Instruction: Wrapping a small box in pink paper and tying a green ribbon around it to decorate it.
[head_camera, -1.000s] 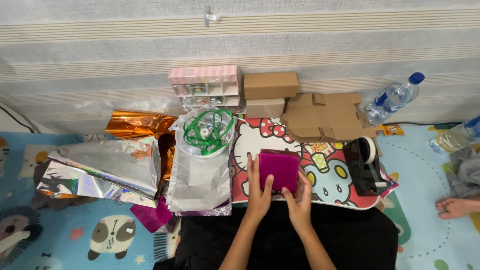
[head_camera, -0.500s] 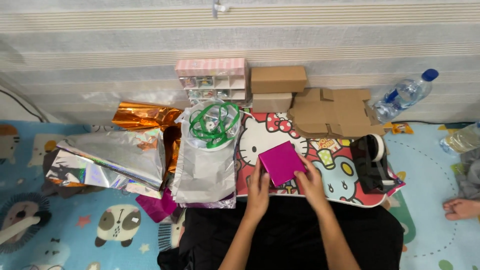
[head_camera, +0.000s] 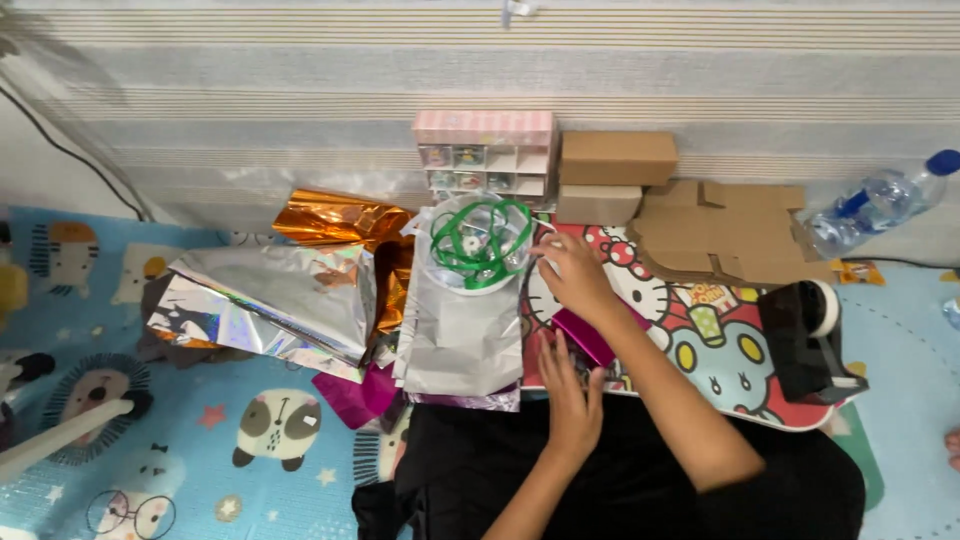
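Note:
A magenta wrapped box (head_camera: 592, 338) lies on a cartoon-cat board (head_camera: 720, 345) across my lap. My left hand (head_camera: 572, 392) rests on the box's near edge and holds it down with the fingers spread flat. My right hand (head_camera: 572, 276) reaches across to the left, over the box. Its fingertips are at the rim of a clear bowl (head_camera: 478, 275) with green ribbon (head_camera: 478, 238) in it. A small white bit shows at those fingertips, and I cannot tell whether it is pinched. My right forearm hides part of the box.
Silver foil sheets (head_camera: 268, 300) and orange foil (head_camera: 340, 222) lie left; a silver bag (head_camera: 458, 340) lies under the bowl. A pink drawer organiser (head_camera: 486, 152), brown cardboard boxes (head_camera: 616, 160), flat cardboard (head_camera: 735, 232) and a water bottle (head_camera: 878, 202) line the wall. A black tape dispenser (head_camera: 805, 338) stands right.
Both hands were on the magenta box. My right hand has left it and gone up and left to the ribbon bowl, while my left hand stays on the box.

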